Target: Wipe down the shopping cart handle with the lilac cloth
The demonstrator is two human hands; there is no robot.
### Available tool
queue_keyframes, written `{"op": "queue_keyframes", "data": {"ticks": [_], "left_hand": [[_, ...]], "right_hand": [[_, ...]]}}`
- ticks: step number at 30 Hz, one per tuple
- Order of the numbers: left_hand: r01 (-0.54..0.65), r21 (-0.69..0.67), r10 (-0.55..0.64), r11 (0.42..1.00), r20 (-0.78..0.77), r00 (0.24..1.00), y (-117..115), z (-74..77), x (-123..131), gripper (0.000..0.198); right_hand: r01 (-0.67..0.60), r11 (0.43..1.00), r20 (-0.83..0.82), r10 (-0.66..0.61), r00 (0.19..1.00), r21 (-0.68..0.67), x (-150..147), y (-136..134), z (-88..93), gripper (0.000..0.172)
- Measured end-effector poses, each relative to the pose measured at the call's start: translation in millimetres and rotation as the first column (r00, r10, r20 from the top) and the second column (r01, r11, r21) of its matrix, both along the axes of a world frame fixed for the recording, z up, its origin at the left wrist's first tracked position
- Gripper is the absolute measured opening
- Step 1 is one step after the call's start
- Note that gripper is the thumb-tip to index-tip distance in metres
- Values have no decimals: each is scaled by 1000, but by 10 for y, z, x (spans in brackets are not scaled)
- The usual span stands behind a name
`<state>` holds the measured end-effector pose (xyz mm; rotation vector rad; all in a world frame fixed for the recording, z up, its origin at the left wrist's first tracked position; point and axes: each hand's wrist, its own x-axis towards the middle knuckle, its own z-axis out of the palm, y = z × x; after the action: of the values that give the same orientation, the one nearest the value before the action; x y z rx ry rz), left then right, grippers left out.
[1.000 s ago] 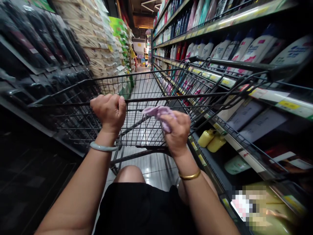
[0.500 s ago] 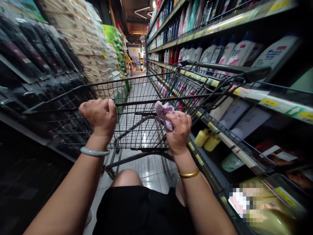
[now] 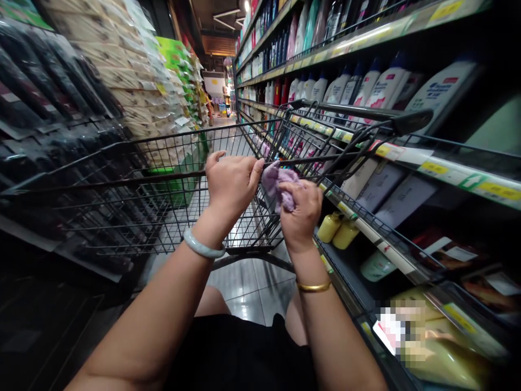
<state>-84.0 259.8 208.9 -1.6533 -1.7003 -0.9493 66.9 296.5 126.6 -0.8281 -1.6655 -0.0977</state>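
A black wire shopping cart (image 3: pixel 163 217) stands sideways in front of me, its handle (image 3: pixel 362 111) off to the right. My left hand (image 3: pixel 232 182), with a pale bangle at the wrist, is closed over the near top rail of the cart. Just to the right, my right hand (image 3: pixel 302 209) is closed on a crumpled purple cloth (image 3: pixel 279 182), which sits against the same rail. A gold bracelet circles the right wrist. The fingertips of my left hand are hidden behind the rail.
Shelves of shampoo bottles (image 3: pixel 382 89) with a price-tag edge (image 3: pixel 459 171) run close along the right. Packaged goods (image 3: pixel 118 65) hang on the left. My bent knees are low in front, over the tiled floor (image 3: pixel 248 288). The aisle runs on ahead.
My left hand has moved right along the rail, close to my right hand. The right hand keeps the cloth at the rail. The view has shifted slightly.
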Motion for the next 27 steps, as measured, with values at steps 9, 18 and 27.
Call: {"op": "queue_keyframes", "data": {"ticks": [9, 18, 27], "left_hand": [[-98, 91, 97, 991, 9, 995, 138, -85, -95, 52], [-107, 125, 102, 986, 42, 994, 150, -84, -210, 49], [-125, 135, 122, 983, 31, 992, 150, -89, -306, 49]], "right_hand": [[-48, 998, 113, 53, 992, -43, 157, -2, 60, 28], [-34, 974, 206, 82, 975, -226, 181, 105, -68, 27], [16, 1000, -227, -13, 974, 12, 311, 193, 110, 25]]}}
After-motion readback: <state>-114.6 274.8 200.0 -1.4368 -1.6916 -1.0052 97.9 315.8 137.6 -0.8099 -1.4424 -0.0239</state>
